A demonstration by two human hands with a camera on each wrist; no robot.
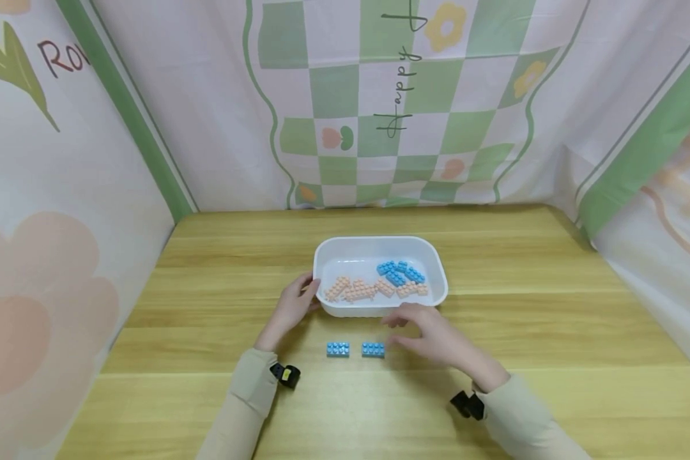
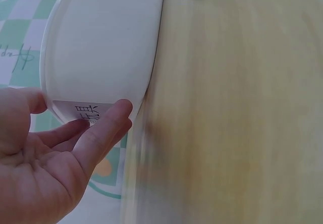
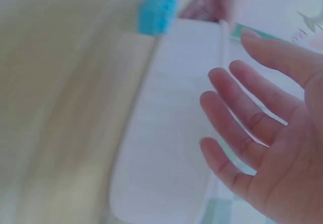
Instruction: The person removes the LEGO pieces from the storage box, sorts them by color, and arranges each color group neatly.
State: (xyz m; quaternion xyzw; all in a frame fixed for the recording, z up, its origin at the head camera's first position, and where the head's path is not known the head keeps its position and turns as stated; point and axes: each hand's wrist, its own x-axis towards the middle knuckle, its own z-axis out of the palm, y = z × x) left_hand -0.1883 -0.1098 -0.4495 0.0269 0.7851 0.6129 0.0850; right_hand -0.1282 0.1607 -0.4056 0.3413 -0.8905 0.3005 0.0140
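Note:
My left hand point(image 1: 293, 303) grips the left end of a white plastic tub point(image 1: 322, 255), its thumb at the rim. In the left wrist view, the fingers of that hand point(image 2: 55, 158) lie against the outer wall over a printed label point(image 2: 83, 112). My right hand point(image 1: 428, 332) hovers by the tub's front right, fingers loosely spread and holding nothing. Two blue toy bricks lie in front of the tub: a left brick point(image 1: 338, 349) and a right brick point(image 1: 373, 349), the latter close to my right thumb. The right wrist view is blurred; its hand point(image 3: 262, 128) is empty.
Inside the tub, several blue bricks point(image 1: 395, 278) lie at the right and several peach bricks point(image 1: 359, 291) along the front. A wooden table point(image 1: 218, 281) bears everything. Patterned curtains point(image 1: 333, 83) hang behind it and on both sides.

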